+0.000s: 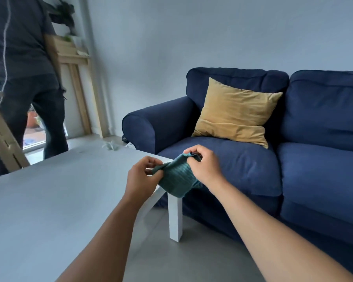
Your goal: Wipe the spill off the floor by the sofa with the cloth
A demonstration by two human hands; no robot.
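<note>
A teal ribbed cloth [176,180] hangs between both my hands above the far corner of the white table [49,200]. My left hand [142,177] pinches its left edge. My right hand [204,166] pinches its upper right edge. The navy sofa [253,169] stands just right of my hands. The grey floor [171,261] shows between table and sofa; I cannot make out a spill on it.
A mustard cushion [234,115] leans on the sofa's back. A person in dark clothes [29,78] stands at the far left by a wooden ladder-like frame [2,139] and a wooden shelf [75,78]. Something small and pale [110,146] lies on the floor beyond the table.
</note>
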